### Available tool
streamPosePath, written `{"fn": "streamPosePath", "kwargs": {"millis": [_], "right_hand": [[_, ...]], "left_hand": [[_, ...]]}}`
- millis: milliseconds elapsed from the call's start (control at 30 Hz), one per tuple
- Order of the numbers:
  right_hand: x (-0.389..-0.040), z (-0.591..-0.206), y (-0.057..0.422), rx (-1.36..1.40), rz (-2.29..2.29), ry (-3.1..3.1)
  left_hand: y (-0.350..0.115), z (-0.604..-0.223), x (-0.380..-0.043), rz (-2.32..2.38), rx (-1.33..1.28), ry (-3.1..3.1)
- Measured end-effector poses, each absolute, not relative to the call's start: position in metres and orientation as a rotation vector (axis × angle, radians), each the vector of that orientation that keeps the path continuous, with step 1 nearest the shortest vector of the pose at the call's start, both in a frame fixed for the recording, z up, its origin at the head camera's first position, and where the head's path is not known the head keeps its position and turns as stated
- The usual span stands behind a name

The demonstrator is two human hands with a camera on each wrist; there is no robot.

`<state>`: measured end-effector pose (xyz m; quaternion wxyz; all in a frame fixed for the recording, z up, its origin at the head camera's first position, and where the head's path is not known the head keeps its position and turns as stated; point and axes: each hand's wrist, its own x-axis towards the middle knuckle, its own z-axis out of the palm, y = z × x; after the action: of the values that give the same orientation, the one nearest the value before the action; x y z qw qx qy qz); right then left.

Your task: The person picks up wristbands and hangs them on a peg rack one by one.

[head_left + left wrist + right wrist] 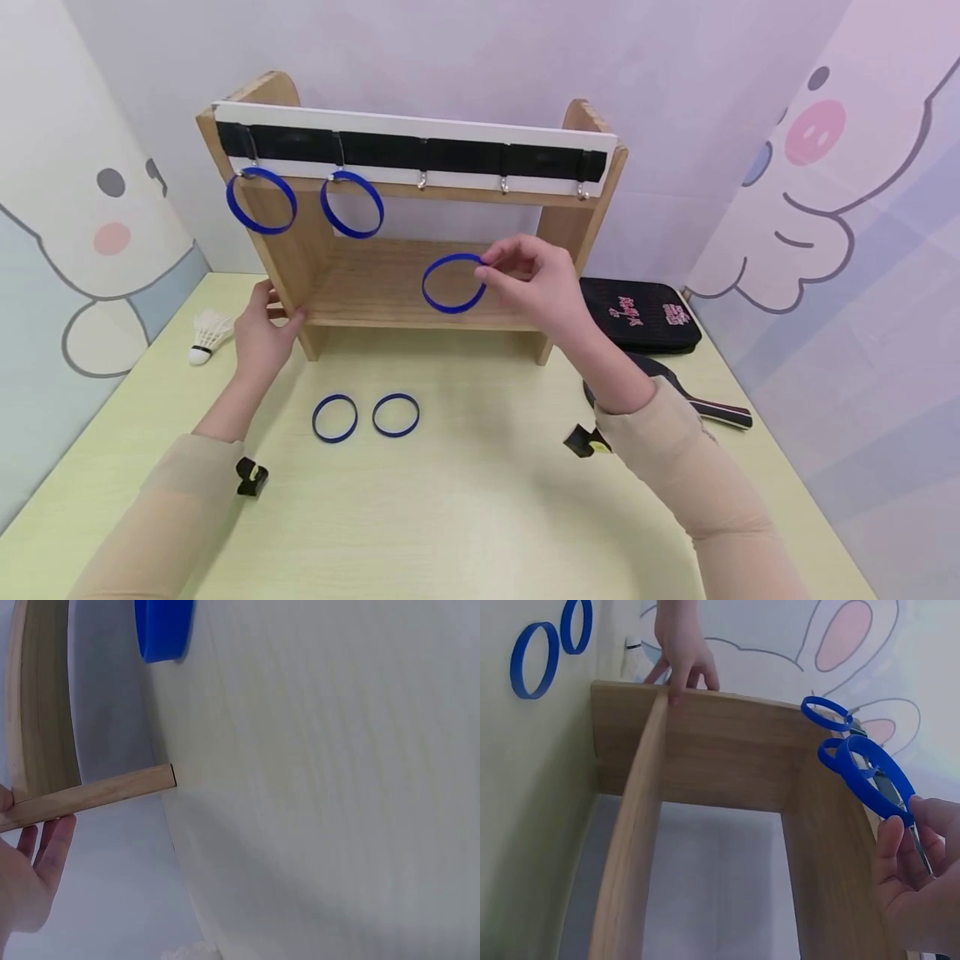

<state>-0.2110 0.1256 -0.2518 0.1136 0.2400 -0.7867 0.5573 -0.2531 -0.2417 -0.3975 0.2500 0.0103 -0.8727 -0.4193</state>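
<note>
My right hand (pixel 536 283) pinches the right edge of a blue ring (pixel 453 309) between thumb and fingertips, in front of a wooden shelf rack (pixel 420 321). In the right wrist view the same ring (pixel 870 796) is tilted. My left hand (pixel 264 329) grips the rack's left side panel (pixel 112 787), thumb on one face and fingers on the other. Two blue rings, an outer one (pixel 258 229) and an inner one (pixel 352 232), hang from the two leftmost hooks. Below the held ring's level, two more rings (pixel 335 440) (pixel 396 434) lie flat on the table.
Three bare hooks (pixel 422 180) line the right of the black strip (pixel 465 156). A shuttlecock (pixel 210 335) lies left of the rack. At right are a black case (pixel 637 315) and a paddle (pixel 716 411), partly covered by my forearm. Black clips (pixel 251 477) lie near both sleeves.
</note>
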Motion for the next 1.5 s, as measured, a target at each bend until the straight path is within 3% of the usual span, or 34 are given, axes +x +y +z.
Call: {"fn": "streamPosePath", "kwargs": {"millis": [800,1500], "right_hand": [[-0.229,-0.232,0.087,0.684,1.822,-1.742],[-0.225,-0.235,0.071,0.589,1.814,-1.749]], "left_hand": [[-0.239,-0.4,-0.252,-1.141,-0.003,-2.387],[-0.243,-0.399,-0.252,-1.139,0.01,-2.371]]}}
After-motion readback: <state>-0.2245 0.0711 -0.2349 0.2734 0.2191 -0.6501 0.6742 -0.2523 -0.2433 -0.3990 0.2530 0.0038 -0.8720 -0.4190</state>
